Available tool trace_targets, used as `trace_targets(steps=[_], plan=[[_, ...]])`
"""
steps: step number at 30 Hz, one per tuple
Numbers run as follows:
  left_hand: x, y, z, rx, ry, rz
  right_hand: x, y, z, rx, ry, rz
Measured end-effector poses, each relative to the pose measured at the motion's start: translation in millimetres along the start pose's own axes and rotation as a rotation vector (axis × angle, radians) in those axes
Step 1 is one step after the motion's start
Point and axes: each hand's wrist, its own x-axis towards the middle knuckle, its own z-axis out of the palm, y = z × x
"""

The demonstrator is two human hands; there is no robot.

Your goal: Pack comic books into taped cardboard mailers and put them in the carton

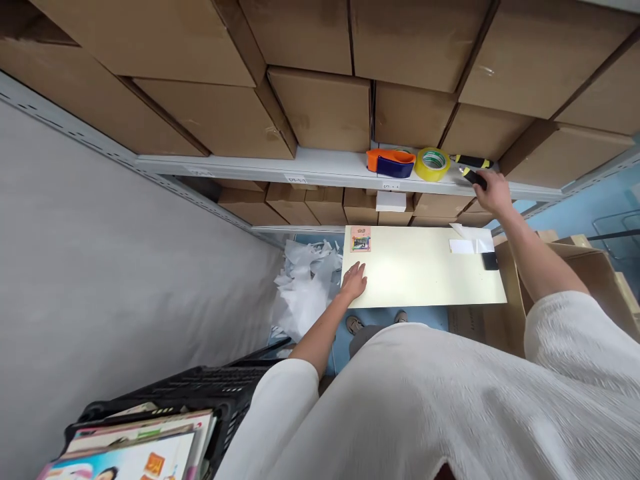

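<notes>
My right hand (pixel 493 193) is at the shelf edge, its fingers closed on the black end of a yellow-and-black knife (pixel 473 177). A second yellow-and-black knife (pixel 473 161) lies just behind it on the shelf. Left of the knives are a yellow tape roll (pixel 432 164) and an orange-and-blue tape dispenser (pixel 391 163). My left hand (pixel 354 281) rests flat with fingers spread on the left end of a cream board (pixel 415 267). Just above that hand lies a small pink card (pixel 361 239). White labels (pixel 461 247) and a black item (pixel 490 261) lie at the board's right end.
Cardboard boxes (pixel 323 110) fill the metal shelf (pixel 330 163), with more boxes below. White crumpled paper (pixel 305 287) is piled left of the board. An open carton (pixel 575 273) stands at right. A black crate (pixel 235 390) with magazines (pixel 135 447) is at lower left.
</notes>
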Motion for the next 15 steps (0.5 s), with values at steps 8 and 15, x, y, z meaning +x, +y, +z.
trace_targets(steps=[8,15], plan=[[9,9,12.4,0.014,-0.049,0.058,-160,-30,69,0.34,-0.084,0.279],[-8,15,29.6,0.054,-0.157,0.067,-239,-33,158,0.229,-0.414,0.728]])
